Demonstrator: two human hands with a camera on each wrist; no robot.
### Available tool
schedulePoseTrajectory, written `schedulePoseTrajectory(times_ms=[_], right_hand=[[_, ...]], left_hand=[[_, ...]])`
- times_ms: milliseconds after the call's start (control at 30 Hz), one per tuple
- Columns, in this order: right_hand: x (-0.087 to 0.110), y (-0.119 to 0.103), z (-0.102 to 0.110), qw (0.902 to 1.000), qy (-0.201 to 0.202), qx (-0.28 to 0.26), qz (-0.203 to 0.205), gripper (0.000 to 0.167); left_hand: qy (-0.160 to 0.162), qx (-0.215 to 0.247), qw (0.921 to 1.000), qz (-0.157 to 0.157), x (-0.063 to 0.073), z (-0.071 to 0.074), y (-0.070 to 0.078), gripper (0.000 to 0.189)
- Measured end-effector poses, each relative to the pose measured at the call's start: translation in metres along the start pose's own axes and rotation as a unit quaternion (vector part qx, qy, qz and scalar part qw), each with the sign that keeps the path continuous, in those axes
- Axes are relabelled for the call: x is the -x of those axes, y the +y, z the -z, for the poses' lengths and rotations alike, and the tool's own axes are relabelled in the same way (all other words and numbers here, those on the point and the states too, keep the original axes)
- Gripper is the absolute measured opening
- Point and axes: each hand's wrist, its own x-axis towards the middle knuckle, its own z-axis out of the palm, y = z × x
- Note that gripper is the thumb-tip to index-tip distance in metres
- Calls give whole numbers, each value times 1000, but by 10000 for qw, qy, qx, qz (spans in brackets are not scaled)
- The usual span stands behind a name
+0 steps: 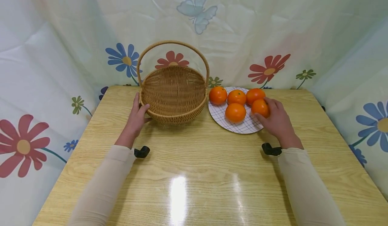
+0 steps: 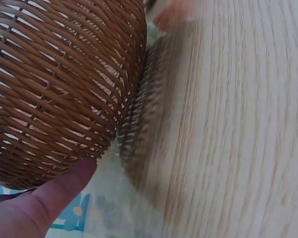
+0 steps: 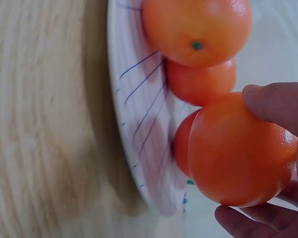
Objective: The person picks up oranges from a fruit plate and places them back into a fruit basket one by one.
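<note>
A brown wicker basket [image 1: 174,91] with a tall arched handle stands at the back left of the table. My left hand [image 1: 137,116] holds its left side near the rim. In the left wrist view, a digit [image 2: 64,191] presses the outer weave of the basket [image 2: 64,89]. To the right, my right hand [image 1: 276,120] grips an orange [image 1: 260,108] at the right side of a white plate [image 1: 216,113] with a blue grid pattern. Thumb and fingers sit on opposite sides of that orange [image 3: 238,153] in the right wrist view.
Several other oranges lie on the plate, among them one at the front [image 1: 235,113] and one at the left [image 1: 218,95]. The plate is close to the basket's right side. Behind the wooden table [image 1: 206,172] hangs a flowered curtain [image 1: 236,34].
</note>
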Motion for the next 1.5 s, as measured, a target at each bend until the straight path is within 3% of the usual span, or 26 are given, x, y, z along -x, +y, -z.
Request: schedulePoseTrajectory(times_ms=[267, 433, 833, 1067, 1333, 1500], right_hand=[[1, -12, 4, 9988, 315, -90, 362, 78], [2, -26, 8, 9978, 406, -145, 508, 78], [3, -58, 11, 9943, 583, -350, 824, 75], [0, -77, 7, 9931, 561, -567, 855, 74], [-2, -92, 4, 9909, 621, -589, 1038, 73], [-3, -97, 2, 9881, 724, -723, 1152, 72]], left_hand=[[92, 118, 9999, 4, 14, -8, 16, 69], [102, 114, 9999, -43, 16, -9, 18, 69], [224, 171, 9995, -114, 18, -10, 15, 68], [382, 320, 9986, -200, 4, -4, -10, 65], [411, 459, 9979, -222, 18, -11, 6, 66], [500, 540, 9969, -285, 14, -11, 0, 63]])
